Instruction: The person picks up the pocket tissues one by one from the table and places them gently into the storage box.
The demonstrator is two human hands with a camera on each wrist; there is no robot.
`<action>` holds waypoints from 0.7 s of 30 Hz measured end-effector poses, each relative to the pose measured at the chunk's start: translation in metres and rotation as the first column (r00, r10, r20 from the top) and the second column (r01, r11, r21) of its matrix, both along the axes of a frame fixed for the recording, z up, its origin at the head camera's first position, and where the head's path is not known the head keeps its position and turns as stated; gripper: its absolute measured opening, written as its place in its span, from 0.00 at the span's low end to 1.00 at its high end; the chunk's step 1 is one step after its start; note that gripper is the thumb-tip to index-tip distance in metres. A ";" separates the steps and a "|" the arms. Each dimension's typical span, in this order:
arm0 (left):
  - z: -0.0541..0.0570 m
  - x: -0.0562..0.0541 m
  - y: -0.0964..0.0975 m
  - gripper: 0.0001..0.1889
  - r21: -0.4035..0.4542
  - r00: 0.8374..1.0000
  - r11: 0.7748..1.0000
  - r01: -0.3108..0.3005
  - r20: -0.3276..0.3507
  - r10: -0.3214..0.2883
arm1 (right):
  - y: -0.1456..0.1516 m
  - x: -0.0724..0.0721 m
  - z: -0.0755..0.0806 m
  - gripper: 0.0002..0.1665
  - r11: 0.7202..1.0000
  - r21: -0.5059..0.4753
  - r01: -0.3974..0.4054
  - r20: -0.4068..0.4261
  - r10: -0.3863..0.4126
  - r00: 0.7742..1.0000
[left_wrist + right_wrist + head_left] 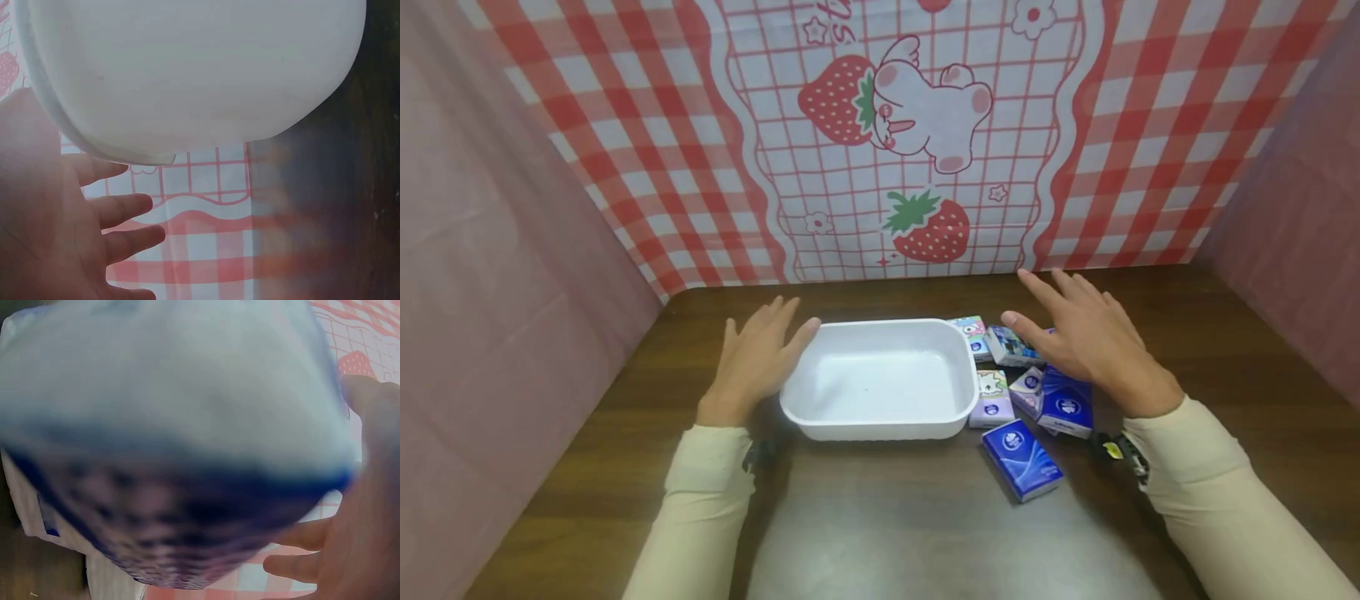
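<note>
A white plastic basin (880, 431) sits on the table, its inside bare. My left hand (752, 354) is at its left end, fingers spread and thumb by the rim; the left wrist view shows the palm beside the basin wall. Over the heap of tissue packs hovers my right hand (1090, 346), fingers extended and holding nothing. Beneath it lie a dark blue tissue pack (1067, 406) and a patterned pack (1011, 348), partly covered by the hand. One tissue pack (175, 394) looms blurred before the right wrist camera.
Another blue tissue pack (1021, 460) lies nearer the front. Cartoon-printed packs (992, 408) sit against the basin's right side. Behind the brown wooden table (625, 433) hangs a red-and-white checked cloth (1150, 125); pink curtains (512, 250) flank both sides.
</note>
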State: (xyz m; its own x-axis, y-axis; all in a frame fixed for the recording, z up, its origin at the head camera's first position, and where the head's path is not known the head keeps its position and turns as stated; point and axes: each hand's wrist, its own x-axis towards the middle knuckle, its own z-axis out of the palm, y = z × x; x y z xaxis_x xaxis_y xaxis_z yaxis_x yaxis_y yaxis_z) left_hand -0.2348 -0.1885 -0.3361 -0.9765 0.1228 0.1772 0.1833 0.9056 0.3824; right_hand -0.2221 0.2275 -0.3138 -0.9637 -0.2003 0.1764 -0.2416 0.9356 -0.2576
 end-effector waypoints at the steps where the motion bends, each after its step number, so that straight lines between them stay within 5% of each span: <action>1: 0.000 0.000 0.000 0.45 0.004 1.000 1.000 0.001 -0.001 -0.001 | 0.000 0.000 0.000 0.52 1.000 0.001 0.000 -0.001 0.000 1.000; 21: -0.007 -0.003 -0.003 0.42 0.086 0.999 0.996 -0.003 0.041 0.000 | -0.001 -0.003 -0.007 0.51 1.000 0.000 0.012 0.020 -0.012 1.000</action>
State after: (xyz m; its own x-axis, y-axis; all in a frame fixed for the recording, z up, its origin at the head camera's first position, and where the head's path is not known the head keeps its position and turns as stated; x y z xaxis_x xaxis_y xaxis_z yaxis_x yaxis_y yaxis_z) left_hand -0.2382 -0.1919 -0.3432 -0.9833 0.1071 0.1470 0.1644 0.8694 0.4660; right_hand -0.2246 0.2266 -0.3212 -0.9694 -0.1889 0.1568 -0.2254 0.9381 -0.2629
